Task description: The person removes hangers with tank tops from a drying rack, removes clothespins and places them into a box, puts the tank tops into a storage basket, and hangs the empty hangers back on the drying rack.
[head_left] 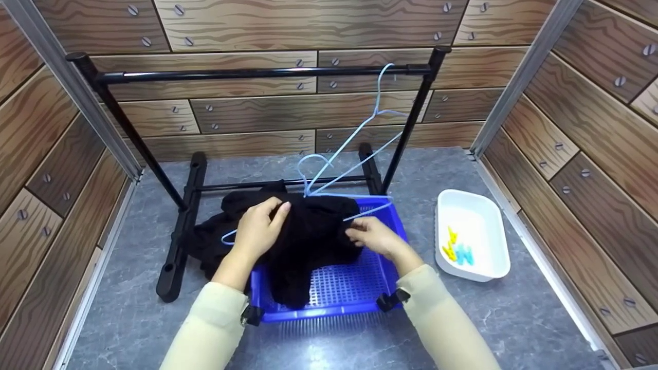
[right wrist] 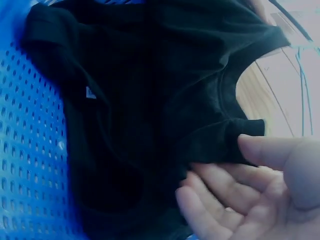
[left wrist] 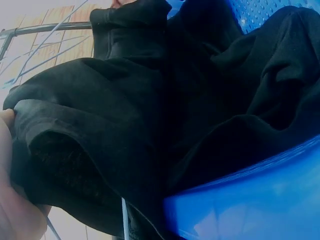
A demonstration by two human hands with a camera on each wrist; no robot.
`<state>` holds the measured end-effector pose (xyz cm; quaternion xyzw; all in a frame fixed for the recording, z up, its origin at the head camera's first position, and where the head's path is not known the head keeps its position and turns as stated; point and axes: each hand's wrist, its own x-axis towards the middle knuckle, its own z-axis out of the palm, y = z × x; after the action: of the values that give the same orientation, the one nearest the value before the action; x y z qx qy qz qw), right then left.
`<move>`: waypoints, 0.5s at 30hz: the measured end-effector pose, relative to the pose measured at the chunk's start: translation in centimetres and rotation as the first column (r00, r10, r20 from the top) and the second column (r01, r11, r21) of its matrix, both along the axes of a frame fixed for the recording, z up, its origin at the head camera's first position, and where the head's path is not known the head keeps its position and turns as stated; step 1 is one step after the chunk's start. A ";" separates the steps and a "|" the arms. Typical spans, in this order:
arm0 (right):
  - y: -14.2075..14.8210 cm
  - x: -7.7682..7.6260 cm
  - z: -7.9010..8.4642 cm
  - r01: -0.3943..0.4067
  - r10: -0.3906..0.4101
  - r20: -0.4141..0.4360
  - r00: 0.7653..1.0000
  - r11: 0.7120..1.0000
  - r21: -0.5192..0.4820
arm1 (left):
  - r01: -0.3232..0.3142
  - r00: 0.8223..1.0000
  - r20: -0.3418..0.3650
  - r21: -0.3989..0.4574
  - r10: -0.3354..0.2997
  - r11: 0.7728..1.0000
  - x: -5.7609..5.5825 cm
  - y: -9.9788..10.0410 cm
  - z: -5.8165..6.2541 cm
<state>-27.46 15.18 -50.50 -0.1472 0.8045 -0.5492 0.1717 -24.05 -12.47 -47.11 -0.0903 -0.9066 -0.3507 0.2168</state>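
A black shirt (head_left: 321, 231) lies bunched over the blue basket (head_left: 329, 310), spilling past its left rim. My left hand (head_left: 257, 228) grips the shirt's left part between thumb and fingers. In the right wrist view, my right hand (right wrist: 245, 185) pinches an edge of the shirt near its curved neckline, thumb in front and fingers behind. A light blue hanger (head_left: 354, 196) is partly inside the shirt; its hook stands up at the back and its right arm sticks out. Its left end shows beside my left hand. The middle of this hanger is hidden by cloth.
Behind the basket stands a black clothes rack (head_left: 257, 73), with another light blue hanger (head_left: 354, 134) hooked near the right end of its bar. To the right, a white tub (head_left: 475, 210) holds yellow pegs (head_left: 450, 246) and blue pegs (head_left: 464, 254). Wood-patterned walls enclose the grey floor.
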 end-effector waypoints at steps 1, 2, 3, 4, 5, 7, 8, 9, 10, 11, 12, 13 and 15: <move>0.1 0.1 0.3 -0.003 0.005 -0.052 0.999 0.999 0.040 | 0.004 1.000 0.003 0.000 -0.004 1.000 0.0 0.0 0.0; 0.2 0.2 0.6 0.007 0.001 -0.110 0.994 0.997 0.076 | 0.006 1.000 0.006 -0.002 -0.006 1.000 0.0 0.0 0.0; 0.3 0.3 0.9 0.026 -0.010 -0.160 0.987 0.995 0.098 | 0.006 1.000 0.009 -0.003 -0.006 1.000 0.0 0.1 0.0; 0.4 0.3 1.3 0.047 -0.026 -0.201 0.979 0.994 0.103 | 0.006 1.000 0.011 -0.002 -0.006 1.000 0.0 0.1 0.0; 0.6 0.3 1.6 0.069 -0.044 -0.234 0.971 0.993 0.097 | 0.006 1.000 0.012 -0.002 -0.006 1.000 0.0 0.1 0.0; 0.7 0.2 2.4 0.091 -0.071 -0.265 0.962 0.994 0.067 | 0.004 1.000 0.014 -0.008 -0.004 1.000 0.0 0.1 0.0; 0.7 0.1 2.7 0.102 -0.087 -0.267 0.960 0.994 0.041 | 0.004 1.000 0.014 -0.011 -0.004 1.000 0.0 0.2 0.0; 0.8 0.1 3.0 0.107 -0.100 -0.262 0.960 0.994 0.016 | 0.005 1.000 0.014 -0.015 -0.004 1.000 0.0 0.2 0.0; 0.8 0.1 3.3 0.117 -0.115 -0.254 0.960 0.993 -0.010 | 0.006 1.000 0.014 -0.018 -0.006 1.000 0.1 0.2 -0.1; 0.9 0.1 3.5 0.130 -0.133 -0.252 0.958 0.991 -0.030 | 0.006 1.000 0.015 -0.022 -0.006 1.000 0.1 0.2 -0.1; 1.0 0.2 3.8 0.145 -0.152 -0.254 0.955 0.988 -0.045 | 0.008 1.000 0.015 -0.025 -0.007 1.000 0.1 0.3 -0.2; 1.1 0.3 4.0 0.161 -0.171 -0.259 0.951 0.985 -0.060 | 0.010 1.000 0.017 -0.027 -0.009 1.000 0.1 0.3 -0.2; 1.6 0.4 4.4 0.201 -0.212 -0.297 0.931 0.977 -0.067 | 0.015 1.000 0.020 -0.027 -0.015 1.000 0.1 0.4 -0.3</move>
<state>-27.06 16.73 -46.06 -0.1471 0.8224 -0.5494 -0.0145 -23.96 -12.11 -47.45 -0.0966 -0.9126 -0.3409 0.2042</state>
